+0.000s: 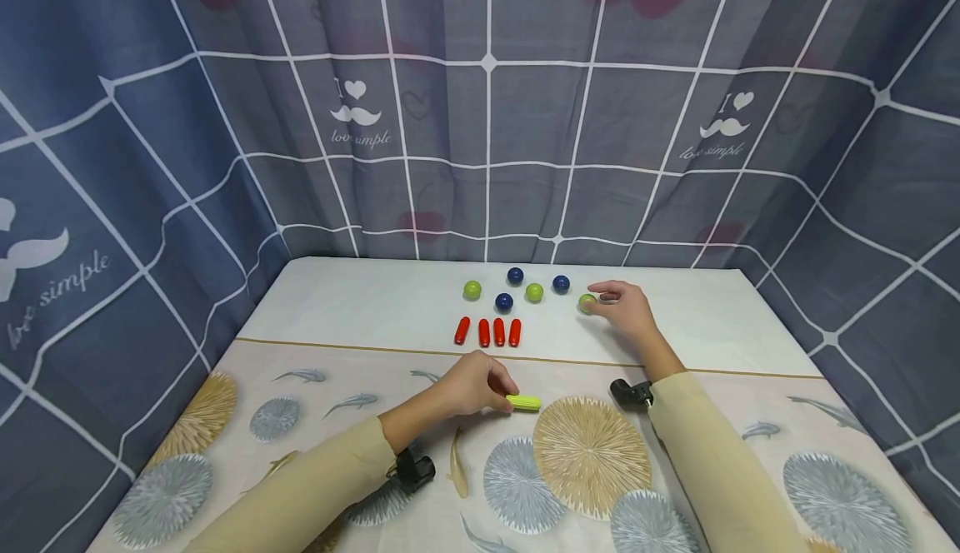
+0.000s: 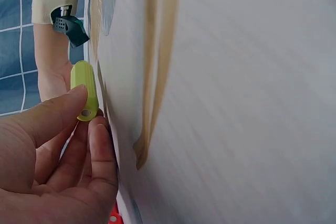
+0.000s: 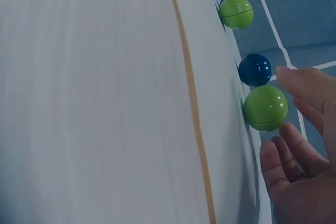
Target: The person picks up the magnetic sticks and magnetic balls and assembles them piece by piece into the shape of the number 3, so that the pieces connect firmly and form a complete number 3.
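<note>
My left hand (image 1: 474, 385) pinches a short yellow-green ribbed cylinder (image 1: 524, 403) between thumb and fingers, low over the patterned part of the cloth. In the left wrist view the cylinder (image 2: 85, 90) has rounded edges and a small hole in its near end. Farther back on the right, my right hand (image 1: 624, 310) is at a glossy green ball (image 1: 587, 303) on the white strip. The right wrist view shows thumb and fingers spread around this green ball (image 3: 265, 108), not closed on it; whether a fingertip touches it I cannot tell.
Two more green balls (image 1: 472, 290) and three dark blue balls (image 1: 515, 276) lie left of the right hand. Several red cylinders (image 1: 483, 333) lie in a row in front of them. A grey checked curtain (image 1: 487, 120) surrounds the table's back and sides.
</note>
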`<state>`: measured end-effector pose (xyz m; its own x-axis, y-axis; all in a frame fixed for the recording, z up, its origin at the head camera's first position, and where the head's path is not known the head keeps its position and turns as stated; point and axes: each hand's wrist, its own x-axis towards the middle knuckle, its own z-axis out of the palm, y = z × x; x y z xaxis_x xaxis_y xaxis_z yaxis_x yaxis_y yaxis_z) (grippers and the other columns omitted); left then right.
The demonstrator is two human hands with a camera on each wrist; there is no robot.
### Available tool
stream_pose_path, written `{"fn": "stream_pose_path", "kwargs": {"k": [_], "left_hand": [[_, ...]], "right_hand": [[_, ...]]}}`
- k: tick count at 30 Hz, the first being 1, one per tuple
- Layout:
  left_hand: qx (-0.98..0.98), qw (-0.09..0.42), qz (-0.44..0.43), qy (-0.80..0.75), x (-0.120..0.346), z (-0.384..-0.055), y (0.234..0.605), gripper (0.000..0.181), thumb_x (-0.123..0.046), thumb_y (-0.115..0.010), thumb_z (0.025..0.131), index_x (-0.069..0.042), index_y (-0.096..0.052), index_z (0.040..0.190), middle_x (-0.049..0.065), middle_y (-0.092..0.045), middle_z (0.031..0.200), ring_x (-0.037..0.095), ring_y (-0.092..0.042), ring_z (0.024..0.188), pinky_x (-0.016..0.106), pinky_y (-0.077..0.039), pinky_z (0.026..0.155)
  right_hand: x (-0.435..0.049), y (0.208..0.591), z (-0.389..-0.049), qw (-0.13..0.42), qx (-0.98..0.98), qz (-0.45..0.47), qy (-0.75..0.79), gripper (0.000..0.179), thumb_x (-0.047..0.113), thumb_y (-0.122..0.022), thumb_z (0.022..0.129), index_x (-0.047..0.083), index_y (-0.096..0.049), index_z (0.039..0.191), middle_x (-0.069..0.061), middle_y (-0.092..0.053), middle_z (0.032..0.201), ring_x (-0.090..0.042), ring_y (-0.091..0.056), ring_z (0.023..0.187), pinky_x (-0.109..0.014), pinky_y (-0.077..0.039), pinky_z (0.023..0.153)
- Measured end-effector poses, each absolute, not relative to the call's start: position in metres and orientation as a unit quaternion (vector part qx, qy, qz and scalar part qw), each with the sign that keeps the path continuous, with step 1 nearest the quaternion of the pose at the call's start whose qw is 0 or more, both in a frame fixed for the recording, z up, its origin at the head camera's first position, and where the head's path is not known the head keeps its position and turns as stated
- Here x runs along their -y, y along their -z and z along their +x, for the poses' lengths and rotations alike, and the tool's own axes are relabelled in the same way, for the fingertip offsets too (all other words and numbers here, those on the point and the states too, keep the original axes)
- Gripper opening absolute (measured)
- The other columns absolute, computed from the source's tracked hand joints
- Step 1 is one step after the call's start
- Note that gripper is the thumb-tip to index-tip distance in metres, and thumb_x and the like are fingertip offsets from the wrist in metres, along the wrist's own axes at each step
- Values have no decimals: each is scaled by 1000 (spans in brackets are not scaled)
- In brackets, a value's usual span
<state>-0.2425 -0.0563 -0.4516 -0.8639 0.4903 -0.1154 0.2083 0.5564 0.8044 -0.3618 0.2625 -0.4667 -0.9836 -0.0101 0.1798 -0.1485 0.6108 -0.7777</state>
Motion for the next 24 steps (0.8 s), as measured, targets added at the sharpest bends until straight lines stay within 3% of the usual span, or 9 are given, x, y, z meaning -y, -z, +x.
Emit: {"fn": "stream_pose_path", "kwargs": {"k": [8, 24], "left_hand": [[-868, 165, 198, -425, 56, -242, 451, 16, 0, -87, 76, -11, -81, 85, -3, -73, 79, 10, -62, 72, 22, -53, 65], [-871, 160, 203, -418, 55, -243, 450, 16, 0, -87, 76, -11, -81, 86, -4, -74, 78, 8, -62, 71, 20, -52, 64]], "right_hand": [[-258, 466, -363, 49, 897, 33, -439, 45, 17, -82, 87, 3, -69, 127, -22, -68, 131, -40, -64, 123, -52, -49, 106], [-257, 468, -363, 50, 902, 32, -428, 40, 12, -80, 88, 2, -70, 126, -22, -70, 126, -38, -68, 114, -49, -53, 100]]}}
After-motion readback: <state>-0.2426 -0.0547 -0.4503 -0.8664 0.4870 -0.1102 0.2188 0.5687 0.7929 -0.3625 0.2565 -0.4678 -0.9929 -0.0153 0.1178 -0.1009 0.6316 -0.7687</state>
